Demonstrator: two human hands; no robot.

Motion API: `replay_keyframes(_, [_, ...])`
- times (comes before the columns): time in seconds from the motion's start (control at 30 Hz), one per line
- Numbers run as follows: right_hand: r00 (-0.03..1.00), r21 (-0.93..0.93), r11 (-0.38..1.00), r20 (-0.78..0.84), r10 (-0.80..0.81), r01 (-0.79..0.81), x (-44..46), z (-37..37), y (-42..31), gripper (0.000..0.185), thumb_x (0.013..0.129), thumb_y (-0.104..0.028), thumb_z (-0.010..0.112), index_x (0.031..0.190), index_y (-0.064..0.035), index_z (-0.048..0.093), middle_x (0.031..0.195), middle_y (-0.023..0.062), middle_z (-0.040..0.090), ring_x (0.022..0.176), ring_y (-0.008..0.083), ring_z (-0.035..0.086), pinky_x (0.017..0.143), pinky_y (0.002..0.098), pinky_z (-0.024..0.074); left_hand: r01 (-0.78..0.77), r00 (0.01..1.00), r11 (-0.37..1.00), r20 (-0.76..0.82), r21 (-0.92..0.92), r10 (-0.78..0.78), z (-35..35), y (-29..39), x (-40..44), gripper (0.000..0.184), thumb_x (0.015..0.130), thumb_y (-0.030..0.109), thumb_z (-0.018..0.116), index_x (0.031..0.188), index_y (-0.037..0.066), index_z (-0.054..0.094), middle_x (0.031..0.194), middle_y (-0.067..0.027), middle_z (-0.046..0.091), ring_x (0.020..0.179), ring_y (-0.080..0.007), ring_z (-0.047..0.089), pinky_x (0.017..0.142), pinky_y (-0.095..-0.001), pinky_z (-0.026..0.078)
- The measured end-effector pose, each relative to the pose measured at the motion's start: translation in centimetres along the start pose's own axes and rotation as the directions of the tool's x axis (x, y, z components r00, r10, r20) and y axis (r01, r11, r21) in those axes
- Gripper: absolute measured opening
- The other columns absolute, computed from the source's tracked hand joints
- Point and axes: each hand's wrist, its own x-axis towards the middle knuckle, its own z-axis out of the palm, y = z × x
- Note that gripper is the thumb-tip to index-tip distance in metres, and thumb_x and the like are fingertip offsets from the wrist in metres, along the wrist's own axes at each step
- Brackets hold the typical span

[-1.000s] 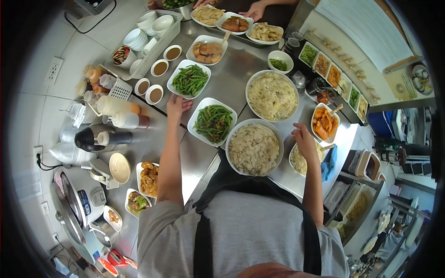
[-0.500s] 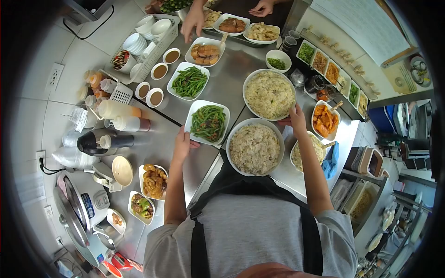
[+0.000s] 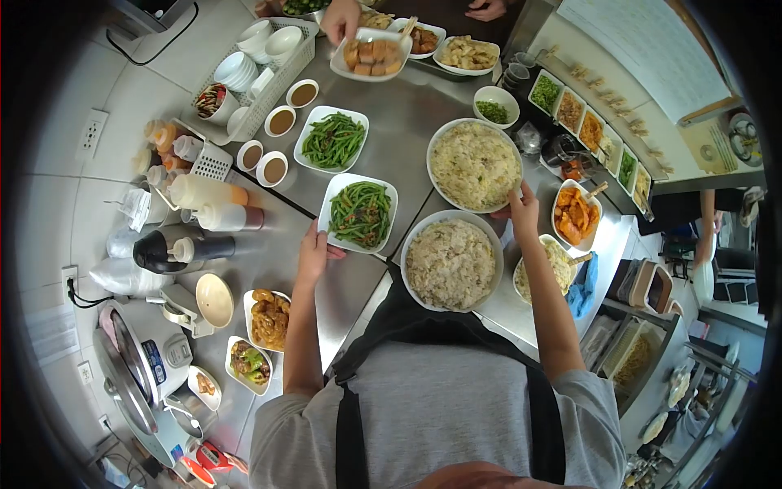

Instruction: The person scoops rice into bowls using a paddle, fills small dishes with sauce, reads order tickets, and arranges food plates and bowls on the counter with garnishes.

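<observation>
My left hand [image 3: 314,254] holds the lower left edge of a square white dish of green beans [image 3: 359,213]. My right hand [image 3: 522,205] grips the lower right rim of a large bowl of fried rice [image 3: 475,165], thumb on the rim and fingers partly hidden beneath. Nearer my body stands a second large rice bowl [image 3: 451,262]. Another dish of green beans [image 3: 332,140] sits beyond the first. At the far side, a co-worker's hand [image 3: 340,20] holds a blurred white dish of orange-brown chunks [image 3: 371,56] up off the counter.
Several sauce cups [image 3: 274,169] and squeeze bottles [image 3: 213,191] line the left. Right of the bowls stand a dish of orange food [image 3: 575,213], a blue cloth [image 3: 582,287] and a rack of toppings [image 3: 590,129]. Fried food [image 3: 269,320] lies near my left forearm.
The co-worker's hand has taken hold of the dish of chunks and lifted it away toward the far side. My green bean dish has shifted slightly left. Another person's arm now shows at far right.
</observation>
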Motion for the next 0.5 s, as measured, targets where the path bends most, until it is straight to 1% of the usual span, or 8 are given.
replay_keyframes(0.07, [0.999,0.044,0.999,0.037,-0.015,0.013,0.3,1.0,-0.1,0.053,0.088,-0.006,0.045,0.138,0.002,0.029,0.086,0.0214,0.065,0.057,0.0278,0.066,0.05,0.0319,0.058,-0.006,1.0,1.0,-0.008,-0.002,0.006,0.1,-0.2,0.1,0.037,0.096,0.01,0.029,0.131,-0.001,0.036,0.083,-0.0151,0.062,0.054,-0.0199,0.063,0.052,-0.0287,0.056])
replay_keyframes(0.17, [0.998,0.009,1.0,0.059,-0.007,0.006,0.7,3.2,-0.5,0.052,0.089,-0.006,0.044,0.138,0.0012,0.029,0.087,0.0215,0.064,0.057,0.028,0.066,0.05,0.0325,0.0581,-0.012,1.0,0.999,-0.005,-0.036,0.011,-0.1,-0.6,0.4,0.037,0.096,0.01,0.031,0.131,0.0,0.036,0.086,-0.0151,0.062,0.055,-0.0198,0.063,0.052,-0.0276,0.056])
replay_keyframes(0.27, [0.998,0.018,1.0,0.054,0.014,-0.015,1.2,5.8,-1.5,0.053,0.089,-0.006,0.044,0.138,0.0013,0.027,0.087,0.0215,0.064,0.058,0.0286,0.066,0.05,0.0331,0.0582,0.012,1.0,0.998,-0.006,-0.054,-0.012,0.1,0.1,0.0,0.037,0.097,0.012,0.033,0.131,0.0,0.037,0.089,-0.0139,0.062,0.059,-0.0201,0.064,0.054,-0.0275,0.056])
replay_keyframes(0.37, [0.999,-0.005,0.999,0.027,0.034,-0.034,2.8,7.6,-1.5,0.053,0.089,-0.007,0.043,0.138,0.001,0.026,0.088,0.0222,0.063,0.059,0.0286,0.067,0.051,0.0333,0.0582,0.043,0.999,0.991,0.017,-0.124,-0.041,0.0,-0.2,0.0,0.038,0.097,0.015,0.036,0.131,0.0,0.038,0.091,-0.0121,0.063,0.065,-0.0208,0.066,0.057,-0.0276,0.056])
replay_keyframes(0.47, [0.996,0.013,0.999,0.078,0.042,-0.043,4.7,8.2,-1.7,0.051,0.093,-0.014,0.046,0.139,-0.0033,0.028,0.091,0.0195,0.064,0.062,0.028,0.067,0.054,0.0344,0.0587,0.041,0.999,0.995,0.014,-0.089,-0.04,0.0,-0.2,0.0,0.044,0.096,0.026,0.04,0.131,0.0,0.04,0.098,-0.0143,0.062,0.069,-0.0215,0.066,0.057,-0.0285,0.055])
replay_keyframes(0.5, [0.994,0.003,0.998,0.096,0.055,-0.056,5.2,8.3,-1.8,0.051,0.093,-0.016,0.045,0.14,-0.0036,0.027,0.091,0.0195,0.064,0.064,0.0279,0.067,0.056,0.0344,0.0587,0.027,0.999,0.999,-0.045,0.03,-0.026,0.0,0.0,0.3,0.045,0.096,0.027,0.04,0.133,0.001,0.038,0.095,-0.0144,0.063,0.069,-0.0209,0.065,0.057,-0.0282,0.054])
